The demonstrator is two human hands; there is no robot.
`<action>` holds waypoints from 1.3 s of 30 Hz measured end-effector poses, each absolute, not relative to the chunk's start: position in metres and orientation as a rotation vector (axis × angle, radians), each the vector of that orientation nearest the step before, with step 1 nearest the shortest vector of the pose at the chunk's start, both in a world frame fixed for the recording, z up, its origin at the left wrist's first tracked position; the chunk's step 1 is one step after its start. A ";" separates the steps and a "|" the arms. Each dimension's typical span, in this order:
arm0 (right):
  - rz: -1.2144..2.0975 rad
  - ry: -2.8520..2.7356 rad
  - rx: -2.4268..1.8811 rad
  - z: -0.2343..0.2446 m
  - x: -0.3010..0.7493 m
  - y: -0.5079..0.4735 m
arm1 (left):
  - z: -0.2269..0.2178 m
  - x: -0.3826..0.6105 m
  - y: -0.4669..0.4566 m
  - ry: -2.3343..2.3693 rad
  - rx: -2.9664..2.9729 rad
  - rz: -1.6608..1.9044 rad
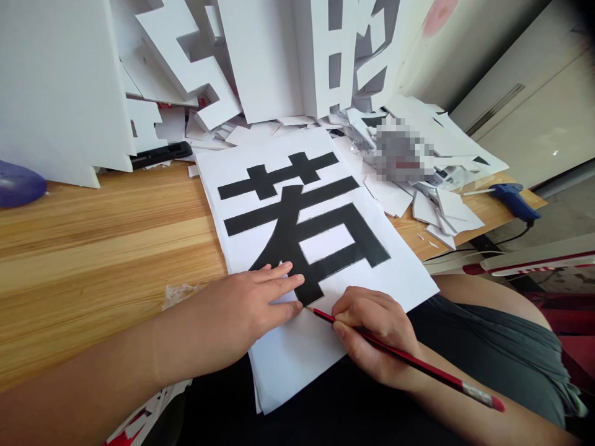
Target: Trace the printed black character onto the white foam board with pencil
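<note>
A large black paper character (304, 238) lies on a white sheet (297, 378), which overhangs the table's front edge. My left hand (260, 300) rests flat with its fingers spread over the lower left strokes of the character. In my right hand (379, 331) is a red and black pencil (418, 360) with a pink eraser end. The pencil's point touches the sheet at the bottom edge of the black character, close to my left thumb. More white sheets seem to lie under the top one.
White foam-board letter shapes (267, 56) stand along the back. Scraps of white board (390, 192) pile up behind and right of the sheet. A blue glue gun (515, 201) lies at the table's right corner. At the left are a purple rounded object (21, 184) and the wooden tabletop (116, 260).
</note>
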State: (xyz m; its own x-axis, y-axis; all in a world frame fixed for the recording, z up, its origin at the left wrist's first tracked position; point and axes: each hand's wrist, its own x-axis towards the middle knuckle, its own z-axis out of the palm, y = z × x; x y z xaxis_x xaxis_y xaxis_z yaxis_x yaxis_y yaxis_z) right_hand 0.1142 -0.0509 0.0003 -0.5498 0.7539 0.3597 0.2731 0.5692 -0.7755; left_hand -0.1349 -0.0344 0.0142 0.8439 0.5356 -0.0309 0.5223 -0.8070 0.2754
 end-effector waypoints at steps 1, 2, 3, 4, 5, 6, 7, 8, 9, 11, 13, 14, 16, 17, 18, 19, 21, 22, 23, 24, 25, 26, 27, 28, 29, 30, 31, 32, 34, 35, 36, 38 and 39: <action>0.871 -2.080 -0.830 0.001 0.115 -0.051 | 0.015 -0.134 -0.034 0.802 2.750 0.065; 0.865 -2.064 -0.842 0.001 0.115 -0.051 | 0.015 -0.134 -0.034 0.803 2.753 0.059; 0.861 -2.055 -0.856 0.002 0.116 -0.051 | 0.016 -0.134 -0.034 0.804 2.756 0.062; 0.857 -2.048 -0.873 0.002 0.116 -0.052 | 0.016 -0.133 -0.034 0.804 2.757 0.070; 0.852 -2.041 -0.893 0.002 0.117 -0.052 | 0.015 -0.133 -0.034 0.802 2.756 0.079; 0.847 -2.032 -0.915 0.002 0.119 -0.052 | 0.015 -0.133 -0.034 0.800 2.755 0.088; 0.841 -2.022 -0.942 0.002 0.120 -0.051 | 0.015 -0.133 -0.034 0.798 2.757 0.096; 0.832 -2.010 -0.971 0.001 0.122 -0.051 | 0.014 -0.134 -0.035 0.796 2.760 0.100; 0.820 -1.997 -0.998 0.001 0.123 -0.051 | 0.014 -0.134 -0.035 0.793 2.765 0.104; 0.805 -1.976 -1.045 0.001 0.126 -0.050 | 0.013 -0.135 -0.035 0.796 2.778 0.096; 0.808 -1.961 -1.074 0.001 0.129 -0.049 | 0.014 -0.136 -0.036 0.794 2.787 0.070; 0.818 -1.954 -1.083 0.000 0.130 -0.049 | 0.014 -0.136 -0.037 0.795 2.788 0.059; 0.847 -1.940 -1.101 0.000 0.130 -0.049 | 0.016 -0.135 -0.037 0.808 2.791 0.043; 0.867 -1.925 -1.109 -0.001 0.131 -0.049 | 0.016 -0.135 -0.038 0.815 2.795 0.045; 0.889 -1.904 -1.116 -0.002 0.131 -0.049 | 0.017 -0.134 -0.038 0.824 2.800 0.049; 0.914 -1.880 -1.122 -0.003 0.130 -0.050 | 0.017 -0.134 -0.038 0.828 2.805 0.051; 0.983 -1.820 -1.126 -0.007 0.131 -0.050 | 0.018 -0.132 -0.038 0.827 2.821 0.048; 1.031 -1.766 -1.119 -0.009 0.131 -0.049 | 0.018 -0.130 -0.038 0.830 2.828 0.035; 1.087 -1.687 -1.102 -0.011 0.131 -0.048 | 0.018 -0.129 -0.037 0.838 2.835 0.023; 1.150 -1.586 -1.080 -0.013 0.131 -0.047 | 0.018 -0.127 -0.037 0.847 2.843 0.017; 1.213 -1.471 -1.055 -0.016 0.132 -0.046 | 0.019 -0.125 -0.037 0.857 2.855 0.016; 1.266 -1.357 -1.030 -0.018 0.132 -0.044 | 0.019 -0.123 -0.037 0.874 2.871 0.022; 1.309 -1.264 -1.016 -0.019 0.132 -0.042 | 0.020 -0.120 -0.038 0.897 2.893 0.030; 1.345 -1.202 -1.011 -0.020 0.133 -0.040 | 0.021 -0.117 -0.038 0.917 2.922 0.036; 1.375 -1.168 -1.010 -0.021 0.133 -0.038 | 0.021 -0.114 -0.038 0.940 2.953 0.026; 1.399 -1.150 -1.010 -0.021 0.133 -0.037 | 0.022 -0.111 -0.039 0.965 2.985 0.000; 1.417 -1.139 -1.008 -0.021 0.133 -0.036 | 0.022 -0.107 -0.039 0.985 3.013 -0.036; 1.434 -1.130 -1.009 -0.021 0.133 -0.035 | 0.023 -0.103 -0.040 0.997 3.039 -0.076; 1.451 -1.101 -1.021 -0.021 0.132 -0.034 | 0.023 -0.096 -0.041 1.001 3.088 -0.165; 1.451 -1.081 -1.035 -0.020 0.131 -0.034 | 0.024 -0.092 -0.041 0.990 3.112 -0.208; 1.450 -1.060 -1.053 -0.019 0.130 -0.033 | 0.024 -0.089 -0.042 0.973 3.134 -0.250; 1.456 -1.026 -1.079 -0.017 0.129 -0.032 | 0.026 -0.083 -0.043 0.941 3.161 -0.322; 1.470 -1.012 -1.087 -0.015 0.128 -0.030 | 0.026 -0.081 -0.044 0.934 3.166 -0.343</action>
